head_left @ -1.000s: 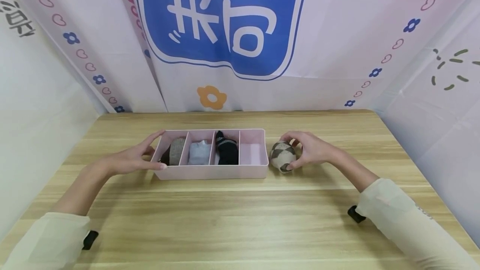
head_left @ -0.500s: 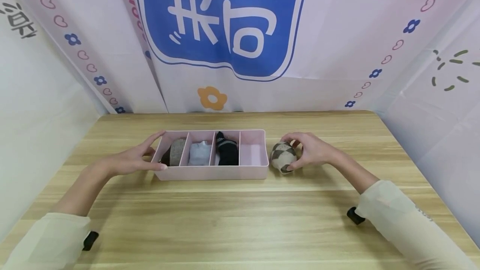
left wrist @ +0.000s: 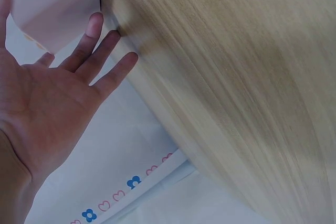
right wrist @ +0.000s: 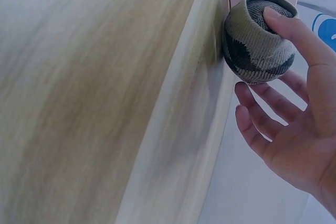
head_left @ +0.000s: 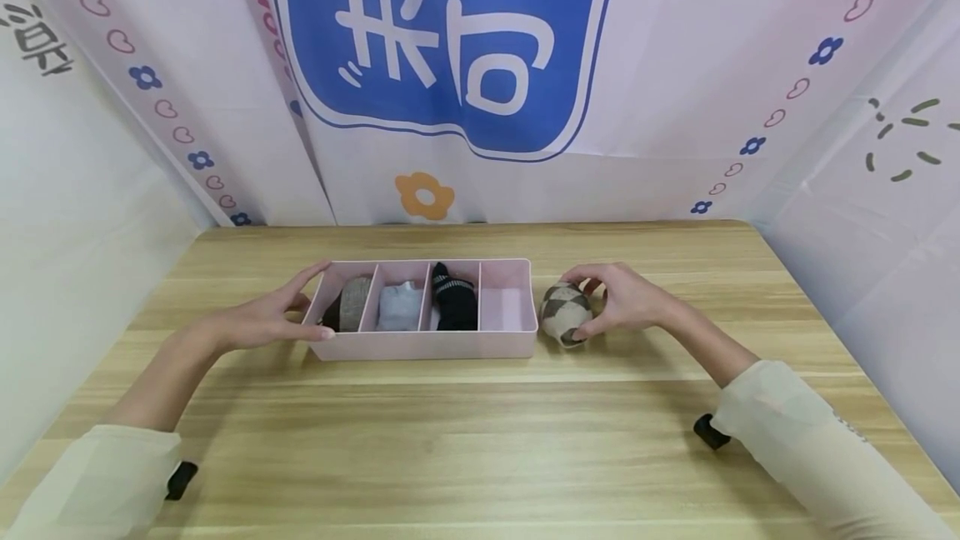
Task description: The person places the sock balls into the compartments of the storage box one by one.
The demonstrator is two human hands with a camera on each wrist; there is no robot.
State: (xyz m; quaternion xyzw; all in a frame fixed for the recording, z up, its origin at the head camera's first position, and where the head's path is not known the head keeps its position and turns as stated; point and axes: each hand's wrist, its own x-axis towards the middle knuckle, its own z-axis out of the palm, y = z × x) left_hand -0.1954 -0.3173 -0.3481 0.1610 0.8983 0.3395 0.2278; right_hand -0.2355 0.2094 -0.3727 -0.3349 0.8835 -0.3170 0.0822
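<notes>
A pink divided box (head_left: 420,346) lies lengthwise on the table. My left hand (head_left: 258,320) spans its left end, thumb on the near rim and a finger at the far corner; the left wrist view shows the other fingers outstretched. Inside, left to right, sit brown-grey rolled socks (head_left: 354,305), light grey socks (head_left: 400,307) and black socks (head_left: 455,302); the rightmost compartment (head_left: 504,307) holds nothing. Just right of the box, my right hand (head_left: 628,298) grips a balled pair of checkered socks (head_left: 566,313) between thumb and fingers. The right wrist view shows my thumb on the sock ball's folded cuff (right wrist: 257,38).
The wooden table (head_left: 450,440) extends in front of the box and to both sides. A printed cloth backdrop (head_left: 675,82) rises behind its far edge, with white cloth walls at left and right.
</notes>
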